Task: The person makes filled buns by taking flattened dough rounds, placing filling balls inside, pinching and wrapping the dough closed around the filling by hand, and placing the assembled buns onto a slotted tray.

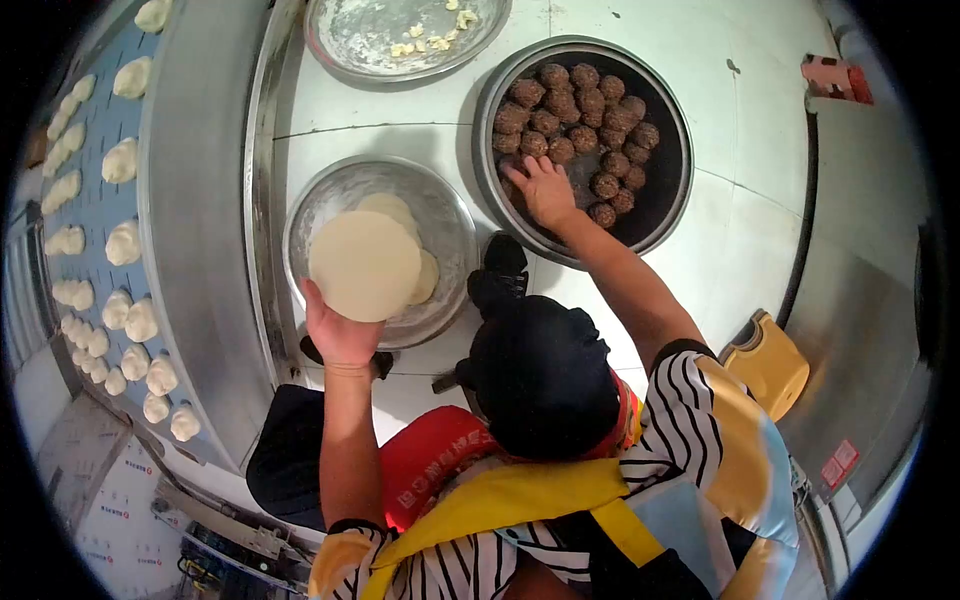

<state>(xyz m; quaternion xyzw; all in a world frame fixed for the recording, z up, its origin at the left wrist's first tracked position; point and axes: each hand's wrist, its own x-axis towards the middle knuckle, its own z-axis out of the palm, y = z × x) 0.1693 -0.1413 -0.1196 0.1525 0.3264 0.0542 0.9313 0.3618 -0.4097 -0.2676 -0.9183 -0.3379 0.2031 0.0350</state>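
My left hand (345,328) holds a thin, pale round dough sheet (365,262) from below; its fingers are mostly hidden under the sheet. That sheet is over a metal bowl (458,215), where more pale dough rounds (427,278) lie, partly covered. My right hand (548,192) reaches into a dark round pan (660,215) of brown filling balls (562,105). Its fingers are spread at the left side of the pan, next to the balls there. Whether the fingertips touch a ball, I cannot tell.
At the left, a blue conveyor belt (100,215) carries several dough pieces (122,243) behind a metal rail (195,200). A floured metal tray (350,50) with dough scraps lies at the top. A yellow plastic stool (770,365) stands at the right, near a metal panel (860,250).
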